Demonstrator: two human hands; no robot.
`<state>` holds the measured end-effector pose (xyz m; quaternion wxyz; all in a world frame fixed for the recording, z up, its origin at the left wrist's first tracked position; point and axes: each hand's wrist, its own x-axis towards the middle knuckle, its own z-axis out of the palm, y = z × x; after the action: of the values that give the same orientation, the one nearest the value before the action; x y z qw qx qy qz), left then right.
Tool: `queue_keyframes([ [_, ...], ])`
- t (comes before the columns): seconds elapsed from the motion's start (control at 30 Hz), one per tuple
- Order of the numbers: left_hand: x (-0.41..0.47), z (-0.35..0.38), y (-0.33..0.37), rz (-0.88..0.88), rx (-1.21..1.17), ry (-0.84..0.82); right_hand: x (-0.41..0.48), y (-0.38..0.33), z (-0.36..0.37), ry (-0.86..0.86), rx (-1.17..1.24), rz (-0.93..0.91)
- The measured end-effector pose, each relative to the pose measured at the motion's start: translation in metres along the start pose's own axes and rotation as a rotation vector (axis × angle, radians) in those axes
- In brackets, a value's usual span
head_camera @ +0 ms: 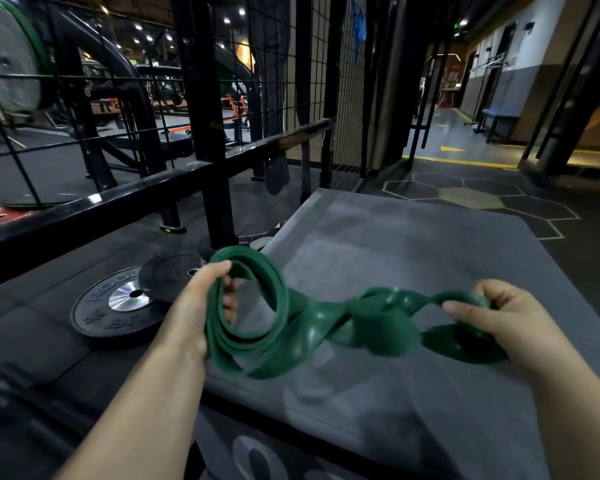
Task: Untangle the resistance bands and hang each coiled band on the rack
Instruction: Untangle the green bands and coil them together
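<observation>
A green resistance band point(326, 327) stretches between my two hands above a grey padded platform point(413, 244). My left hand point(201, 303) grips the coiled part of the band, several loops wound round its fingers. My right hand point(492, 317) pinches the twisted, loose end of the same band at the right. The middle of the band is twisted and blurred. A black metal rack point(201, 98) with a wire grid stands behind, to the left and centre.
Two black weight plates point(118, 303) lie on the dark floor left of the platform. A black horizontal rail point(84, 209) runs across the left. A corridor with yellow floor lines point(465, 161) opens at the back right.
</observation>
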<state>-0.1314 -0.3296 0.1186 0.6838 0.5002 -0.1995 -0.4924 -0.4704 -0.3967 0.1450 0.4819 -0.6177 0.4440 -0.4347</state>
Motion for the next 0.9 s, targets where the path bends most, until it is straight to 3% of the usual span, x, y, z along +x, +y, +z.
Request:
queue_keyframes([
  [0.1, 0.004, -0.007, 0.004, 0.073, -0.073, 0.057, 0.003, 0.003, -0.003, -0.019, -0.582, -0.059],
  [0.17, 0.002, -0.004, 0.007, 0.129, -0.122, 0.088, 0.007, 0.011, -0.004, 0.050, -0.835, -0.092],
  [0.27, 0.002, -0.008, 0.015, 0.206, -0.194, 0.172, 0.010, 0.021, -0.015, 0.193, -0.852, -0.019],
  [0.37, 0.006, -0.019, 0.019, 0.238, -0.131, 0.221, 0.011, 0.030, -0.022, 0.227, -0.822, 0.013],
  [0.5, 0.007, -0.018, 0.020, 0.286, 0.004, 0.125, 0.014, 0.033, -0.027, 0.227, -0.746, -0.017],
  [0.6, 0.007, -0.021, 0.022, 0.241, -0.001, 0.001, 0.004, 0.027, -0.039, 0.141, -0.557, 0.041],
  [0.73, 0.012, -0.038, 0.027, 0.225, 0.037, -0.037, -0.013, 0.029, -0.060, -0.099, -0.540, 0.053],
  [0.8, 0.014, -0.046, 0.031, 0.201, 0.017, -0.041, -0.015, 0.037, -0.085, -0.186, -0.703, 0.034],
  [0.9, 0.018, -0.057, 0.032, 0.175, 0.025, -0.052, -0.002, 0.075, -0.111, -0.165, -1.076, -0.181],
])
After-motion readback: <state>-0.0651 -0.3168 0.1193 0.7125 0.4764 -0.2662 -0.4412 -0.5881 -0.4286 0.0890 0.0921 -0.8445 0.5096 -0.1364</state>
